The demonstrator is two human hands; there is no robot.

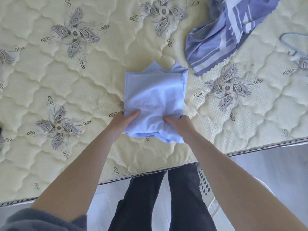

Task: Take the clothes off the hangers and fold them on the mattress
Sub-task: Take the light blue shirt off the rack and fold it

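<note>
Left hand (126, 120) and right hand (176, 123) are clamped on the near edge of the folded light-blue garment (155, 95), thumbs on top, fingers hidden beneath. The quilted mattress (93, 84) is spread under everything. A blue striped garment (215, 37) is left crumpled at far right, well apart from the bundle. The bundle is placed mid-mattress, close to the front edge. A pale hanger (290, 41) is seen at the right margin. Step judged: last fold being finished. Next: bundle to be flattened and released, then the striped piece taken.
</note>
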